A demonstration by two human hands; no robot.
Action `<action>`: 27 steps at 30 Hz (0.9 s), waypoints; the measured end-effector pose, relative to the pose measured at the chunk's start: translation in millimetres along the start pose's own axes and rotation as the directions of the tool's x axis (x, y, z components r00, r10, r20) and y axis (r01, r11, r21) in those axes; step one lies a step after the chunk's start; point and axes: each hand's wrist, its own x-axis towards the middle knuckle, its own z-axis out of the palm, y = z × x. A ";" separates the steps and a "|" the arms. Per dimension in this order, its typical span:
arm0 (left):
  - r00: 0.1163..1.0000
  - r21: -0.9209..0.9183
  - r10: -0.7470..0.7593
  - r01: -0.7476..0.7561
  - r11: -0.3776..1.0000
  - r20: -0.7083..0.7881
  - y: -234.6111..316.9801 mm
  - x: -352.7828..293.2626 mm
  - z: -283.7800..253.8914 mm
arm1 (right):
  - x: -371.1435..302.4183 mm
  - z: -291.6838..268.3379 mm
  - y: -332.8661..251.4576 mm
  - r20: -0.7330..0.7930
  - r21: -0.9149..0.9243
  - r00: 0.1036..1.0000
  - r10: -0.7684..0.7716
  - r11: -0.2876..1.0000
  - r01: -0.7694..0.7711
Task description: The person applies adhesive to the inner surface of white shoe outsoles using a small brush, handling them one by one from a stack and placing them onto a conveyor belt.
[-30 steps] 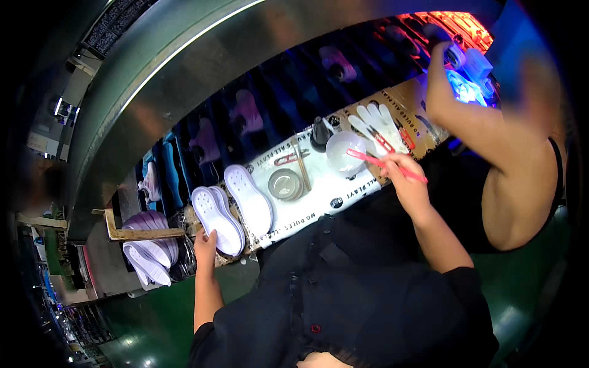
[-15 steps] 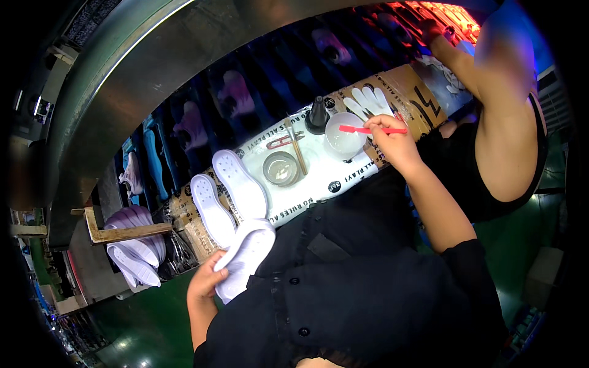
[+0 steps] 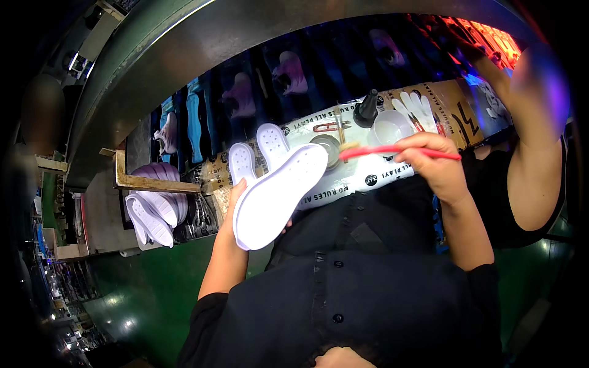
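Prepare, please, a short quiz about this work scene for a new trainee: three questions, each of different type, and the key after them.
1. Choose what the left hand holds: A, a red-handled brush; B, a glove; C, a white sole.
2. True or false: the black cone-shaped container is lying on its side.
3. Fill in the colour: the glove beyond the right hand is ...

Key: 1 C; 2 false, it stands upright; 3 white.

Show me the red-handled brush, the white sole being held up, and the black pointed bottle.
Red-handled brush (image 3: 375, 150): head view, on its handle.
White sole (image 3: 282, 197): head view, middle of its broad face.
Black pointed bottle (image 3: 365, 112): head view, on its body.
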 end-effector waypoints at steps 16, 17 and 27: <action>0.967 0.260 -0.008 0.077 0.963 -0.256 -8.4 20.4 41.0 | 53.4 56.0 -47.3 0.702 -0.232 0.503 -0.504 0.505 0.831; 0.965 0.233 -0.062 0.123 0.965 -0.254 -5.7 20.0 36.3 | 54.4 48.2 -47.0 0.723 -0.262 0.507 -0.470 0.492 0.830; 0.986 0.069 -0.096 0.088 0.994 0.139 2.9 14.0 -2.2 | 34.1 16.5 -10.3 0.568 -0.509 0.702 -0.430 0.488 0.710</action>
